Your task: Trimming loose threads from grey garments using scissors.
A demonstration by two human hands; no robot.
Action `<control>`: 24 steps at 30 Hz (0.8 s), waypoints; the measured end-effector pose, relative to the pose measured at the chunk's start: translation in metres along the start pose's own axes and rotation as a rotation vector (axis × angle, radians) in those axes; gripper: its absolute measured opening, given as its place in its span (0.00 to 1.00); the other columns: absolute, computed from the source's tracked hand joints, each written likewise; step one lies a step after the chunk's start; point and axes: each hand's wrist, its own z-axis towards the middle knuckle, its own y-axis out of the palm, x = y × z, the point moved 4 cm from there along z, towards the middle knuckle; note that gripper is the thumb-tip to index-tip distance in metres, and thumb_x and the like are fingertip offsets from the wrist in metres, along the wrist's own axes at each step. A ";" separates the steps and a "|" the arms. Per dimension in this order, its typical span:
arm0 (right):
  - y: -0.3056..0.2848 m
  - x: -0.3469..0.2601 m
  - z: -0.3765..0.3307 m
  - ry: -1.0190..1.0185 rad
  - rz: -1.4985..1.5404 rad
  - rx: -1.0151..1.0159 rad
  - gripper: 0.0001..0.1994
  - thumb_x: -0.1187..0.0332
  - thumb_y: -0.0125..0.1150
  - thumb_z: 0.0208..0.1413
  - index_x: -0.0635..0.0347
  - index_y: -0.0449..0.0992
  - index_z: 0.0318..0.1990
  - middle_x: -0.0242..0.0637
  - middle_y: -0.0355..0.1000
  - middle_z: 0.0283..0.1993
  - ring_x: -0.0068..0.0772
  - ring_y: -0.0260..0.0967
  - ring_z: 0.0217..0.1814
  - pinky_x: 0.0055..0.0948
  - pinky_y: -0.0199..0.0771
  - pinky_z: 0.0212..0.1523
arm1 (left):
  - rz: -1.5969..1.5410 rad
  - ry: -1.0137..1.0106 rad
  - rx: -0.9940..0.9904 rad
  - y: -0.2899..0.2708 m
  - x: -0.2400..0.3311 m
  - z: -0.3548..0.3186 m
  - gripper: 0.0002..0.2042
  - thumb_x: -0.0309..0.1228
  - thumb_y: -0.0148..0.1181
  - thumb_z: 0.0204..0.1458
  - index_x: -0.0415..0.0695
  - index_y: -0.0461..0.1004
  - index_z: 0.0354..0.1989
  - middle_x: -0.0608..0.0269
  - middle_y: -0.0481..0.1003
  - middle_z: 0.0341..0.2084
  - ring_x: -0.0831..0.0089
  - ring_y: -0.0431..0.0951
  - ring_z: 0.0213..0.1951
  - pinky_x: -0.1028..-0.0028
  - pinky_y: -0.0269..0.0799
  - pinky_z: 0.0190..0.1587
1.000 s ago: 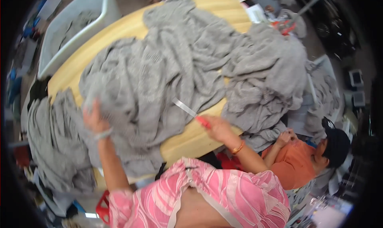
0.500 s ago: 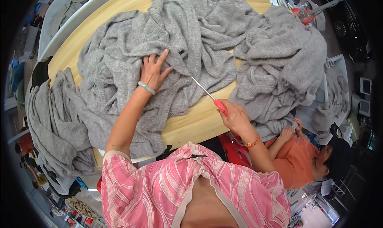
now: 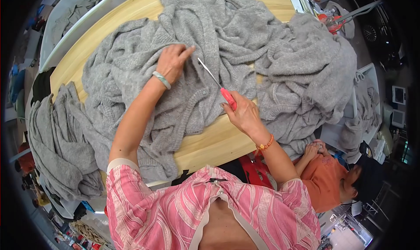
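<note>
Now the left hand (image 3: 173, 62) has slid further up the grey knit (image 3: 227, 35), flat and open, while the right hand (image 3: 243, 114) stays clamped on the red-handled tool (image 3: 218, 86).

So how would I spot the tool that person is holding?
Start at the round pale wooden table heaped with grey knitted garments. Near its front edge the right hand grips a slim tool with a red handle and thin metal blade, pointing toward the left hand. It is the only bright, hard thing on the grey wool there.
</note>
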 end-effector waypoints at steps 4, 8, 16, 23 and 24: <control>0.030 0.001 0.031 -0.005 0.051 0.028 0.17 0.60 0.66 0.46 0.60 0.69 0.39 0.46 0.70 0.33 0.52 0.69 0.39 0.43 0.69 0.39 | 0.318 -0.103 0.064 -0.027 -0.024 -0.001 0.18 0.26 0.60 0.42 0.51 0.75 0.46 0.60 0.70 0.46 0.61 0.68 0.52 0.61 0.60 0.52; 0.070 0.009 0.067 0.029 0.091 0.079 0.19 0.60 0.69 0.43 0.60 0.69 0.37 0.47 0.70 0.35 0.52 0.69 0.41 0.43 0.69 0.41 | -0.360 -0.486 -0.189 -0.018 -0.069 -0.008 0.19 0.24 0.59 0.43 0.48 0.75 0.48 0.62 0.75 0.37 0.72 0.73 0.40 0.73 0.67 0.44; 0.056 0.015 0.080 0.117 0.546 -0.261 0.19 0.67 0.68 0.43 0.65 0.72 0.42 0.39 0.74 0.32 0.35 0.72 0.36 0.33 0.71 0.39 | -0.823 -0.694 -0.619 -0.096 -0.054 -0.024 0.13 0.37 0.61 0.50 0.40 0.75 0.37 0.71 0.75 0.29 0.85 0.70 0.31 0.85 0.66 0.35; 0.038 0.016 0.099 0.040 0.951 -0.443 0.17 0.72 0.69 0.44 0.65 0.74 0.43 0.27 0.70 0.34 0.17 0.67 0.38 0.19 0.69 0.41 | -0.909 -0.945 -0.563 -0.151 -0.077 -0.058 0.10 0.37 0.58 0.51 0.43 0.73 0.25 0.73 0.71 0.19 0.81 0.68 0.23 0.79 0.62 0.30; 0.042 0.013 0.107 0.005 0.884 -0.452 0.17 0.72 0.69 0.44 0.65 0.74 0.43 0.27 0.71 0.35 0.17 0.67 0.38 0.19 0.69 0.41 | -0.897 -0.952 -0.557 -0.141 -0.089 -0.064 0.10 0.37 0.58 0.51 0.43 0.73 0.25 0.73 0.71 0.19 0.81 0.68 0.23 0.79 0.62 0.30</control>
